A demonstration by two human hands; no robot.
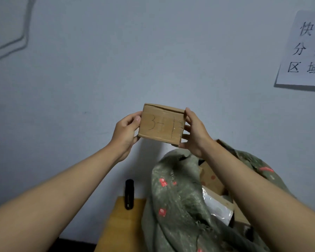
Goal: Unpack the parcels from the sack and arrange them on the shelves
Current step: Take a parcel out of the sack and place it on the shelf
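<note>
Both arms are stretched out and up in front of the wall, holding a small cardboard box between them at about mid-frame. Left hand is curled round the box's left edge, thumb on the front face, other fingers tucked behind. Right hand clamps the right edge, thumb up top by the corner, fingers wrapped underneath and behind. Box face has "3-1" scrawled on it in marker. Below the right forearm sits the green sack, mouth open, with more parcels poking out. A black marker lies on the wooden table just left of the sack.
</note>
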